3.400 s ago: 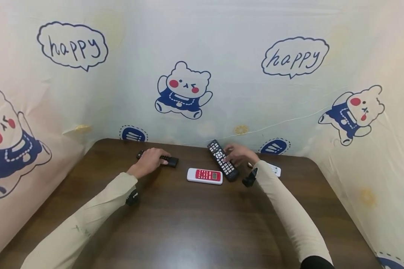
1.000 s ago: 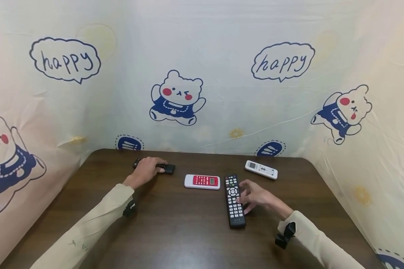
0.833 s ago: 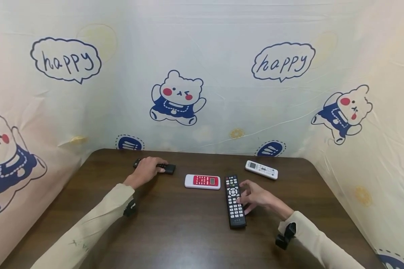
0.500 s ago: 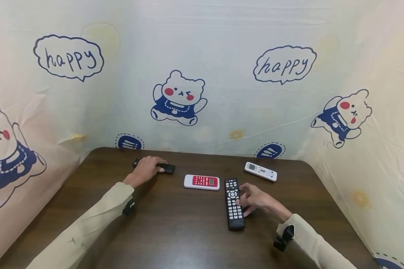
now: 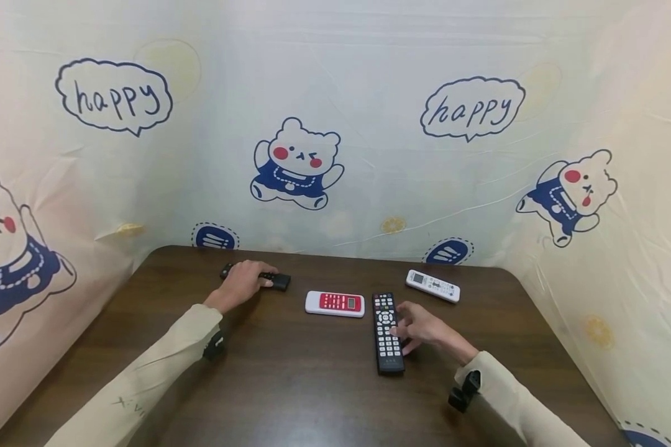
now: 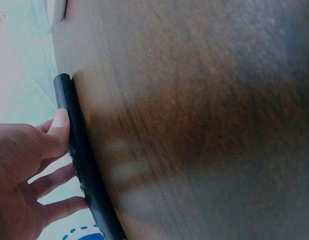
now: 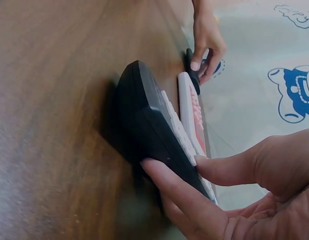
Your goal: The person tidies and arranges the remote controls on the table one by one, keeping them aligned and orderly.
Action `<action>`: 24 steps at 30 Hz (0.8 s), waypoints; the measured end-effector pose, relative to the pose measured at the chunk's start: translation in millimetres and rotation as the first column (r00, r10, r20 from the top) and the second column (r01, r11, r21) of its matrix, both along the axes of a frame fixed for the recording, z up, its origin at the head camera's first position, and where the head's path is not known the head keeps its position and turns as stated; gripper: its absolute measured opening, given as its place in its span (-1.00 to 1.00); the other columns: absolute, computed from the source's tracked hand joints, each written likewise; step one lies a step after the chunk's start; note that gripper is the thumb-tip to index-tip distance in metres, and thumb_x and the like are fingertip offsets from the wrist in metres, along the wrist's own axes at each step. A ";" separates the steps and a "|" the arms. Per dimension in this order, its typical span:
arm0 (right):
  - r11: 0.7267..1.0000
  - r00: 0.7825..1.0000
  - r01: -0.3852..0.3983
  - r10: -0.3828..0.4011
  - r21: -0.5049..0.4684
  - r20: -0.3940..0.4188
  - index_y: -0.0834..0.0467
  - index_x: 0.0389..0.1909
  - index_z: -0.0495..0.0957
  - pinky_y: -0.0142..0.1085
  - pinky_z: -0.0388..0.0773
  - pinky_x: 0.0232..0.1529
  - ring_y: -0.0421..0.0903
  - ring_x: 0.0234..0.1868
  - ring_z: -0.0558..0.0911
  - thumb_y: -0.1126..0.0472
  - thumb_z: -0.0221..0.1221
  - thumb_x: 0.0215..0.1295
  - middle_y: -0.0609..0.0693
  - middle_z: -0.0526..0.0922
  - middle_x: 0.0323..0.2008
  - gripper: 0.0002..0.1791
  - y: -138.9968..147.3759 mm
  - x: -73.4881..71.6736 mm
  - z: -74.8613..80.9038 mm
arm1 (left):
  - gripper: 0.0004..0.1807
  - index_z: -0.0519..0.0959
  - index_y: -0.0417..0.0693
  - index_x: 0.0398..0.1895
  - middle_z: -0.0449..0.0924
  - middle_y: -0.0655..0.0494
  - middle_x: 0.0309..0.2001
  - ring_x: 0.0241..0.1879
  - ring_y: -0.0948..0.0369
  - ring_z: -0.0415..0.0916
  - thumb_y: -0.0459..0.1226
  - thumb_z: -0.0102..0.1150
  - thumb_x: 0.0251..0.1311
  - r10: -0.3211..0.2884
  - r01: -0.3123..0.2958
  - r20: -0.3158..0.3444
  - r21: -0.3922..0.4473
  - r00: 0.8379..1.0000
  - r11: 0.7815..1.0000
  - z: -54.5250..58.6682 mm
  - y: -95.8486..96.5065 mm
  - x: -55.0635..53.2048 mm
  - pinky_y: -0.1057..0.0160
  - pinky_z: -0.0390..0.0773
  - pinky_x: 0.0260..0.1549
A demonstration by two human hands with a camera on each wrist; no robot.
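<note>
My left hand (image 5: 241, 285) lies over a slim black remote control (image 5: 280, 282) at the back left of the table. In the left wrist view, its thumb and spread fingers touch that remote, which rests on the wood. My right hand (image 5: 424, 329) pinches a bigger black remote control with white buttons (image 5: 389, 360) by its right edge. The right wrist view shows the thumb (image 7: 229, 169) on the button face and a finger (image 7: 182, 187) against the underside, with the remote tilted and seemingly off the table. Between the hands lies a white remote with a red face (image 5: 335, 303).
A white remote with a small screen (image 5: 433, 285) lies at the back right, behind my right hand. The brown wooden table (image 5: 291, 385) ends at a printed cloth (image 5: 369, 186) on the back and both sides. Each wrist wears a black device (image 5: 465, 391).
Since the earliest frame, my right hand has brought the large black remote forward and turned it more upright in view, uncovering the white remote behind. My left hand stays on its remote.
</note>
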State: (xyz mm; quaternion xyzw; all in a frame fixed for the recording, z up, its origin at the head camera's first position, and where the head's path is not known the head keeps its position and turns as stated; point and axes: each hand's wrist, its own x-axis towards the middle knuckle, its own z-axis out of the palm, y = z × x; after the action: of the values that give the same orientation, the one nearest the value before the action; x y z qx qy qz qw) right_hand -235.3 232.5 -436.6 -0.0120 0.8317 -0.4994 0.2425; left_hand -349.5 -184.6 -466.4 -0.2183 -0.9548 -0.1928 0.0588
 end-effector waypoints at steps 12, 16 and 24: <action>0.997 0.999 -0.030 0.028 0.064 0.024 0.47 0.50 0.06 -0.10 0.82 -0.26 0.15 -0.15 0.72 0.44 0.19 0.46 0.38 0.59 -0.08 -0.28 -6.3 -12.4 -0.6 | -0.68 0.74 -0.20 0.12 0.74 -0.21 0.11 0.08 -0.14 0.70 -0.35 0.39 0.32 -0.021 0.021 0.026 -0.013 0.999 1.000 0.5 -2.1 -3.3 -0.20 0.66 0.12; 0.996 1.000 -0.019 0.017 0.083 0.023 0.45 0.50 0.09 -0.11 0.82 -0.29 0.16 -0.15 0.71 0.44 0.20 0.47 0.38 0.59 -0.07 -0.30 -8.3 -14.5 -2.0 | -0.68 0.73 -0.21 0.12 0.73 -0.22 0.11 0.07 -0.14 0.70 -0.36 0.39 0.32 -0.031 0.031 0.034 -0.018 0.999 0.999 3.3 -3.7 -4.7 -0.20 0.67 0.11; 0.998 0.999 -0.009 0.006 0.070 0.041 0.45 0.50 0.09 -0.10 0.82 -0.29 0.19 -0.13 0.71 0.45 0.22 0.44 0.40 0.59 -0.03 -0.27 -5.4 -15.9 -1.3 | -0.67 0.72 -0.22 0.14 0.72 -0.24 0.12 0.05 -0.13 0.71 -0.36 0.38 0.33 -0.033 0.035 0.044 -0.037 0.998 0.999 4.8 -1.7 -4.0 -0.19 0.67 0.11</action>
State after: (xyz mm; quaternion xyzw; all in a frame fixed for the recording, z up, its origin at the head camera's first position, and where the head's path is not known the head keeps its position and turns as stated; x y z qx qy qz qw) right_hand -251.1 227.1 -437.9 0.0037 0.8435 -0.4691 0.2618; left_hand -353.5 -186.3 -461.6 -0.2313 -0.9556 -0.1802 0.0305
